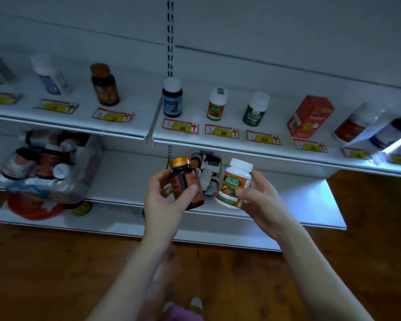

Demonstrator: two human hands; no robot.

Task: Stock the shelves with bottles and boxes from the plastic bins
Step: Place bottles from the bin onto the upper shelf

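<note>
My left hand (169, 200) grips a dark amber bottle (185, 181) with a gold cap, held upright. My right hand (259, 200) grips a white bottle (235, 184) with a green and orange label and a white cap, tilted slightly right. Both are held in front of the lower shelf (130, 177). Behind them sits a clear plastic bin (207, 166) with several small bottles. A second clear bin (49, 172) full of bottles stands on the lower shelf at the left. The upper shelf (148, 112) carries a row of single bottles and a red box (309, 117).
Price tags (181, 127) line the upper shelf's front edge. A matching orange-label bottle (217, 104) and a green-label bottle (256, 110) stand on it to the right of a blue-label bottle (172, 98). A brown wooden floor (56, 262) lies below. A bright light glares at the right edge.
</note>
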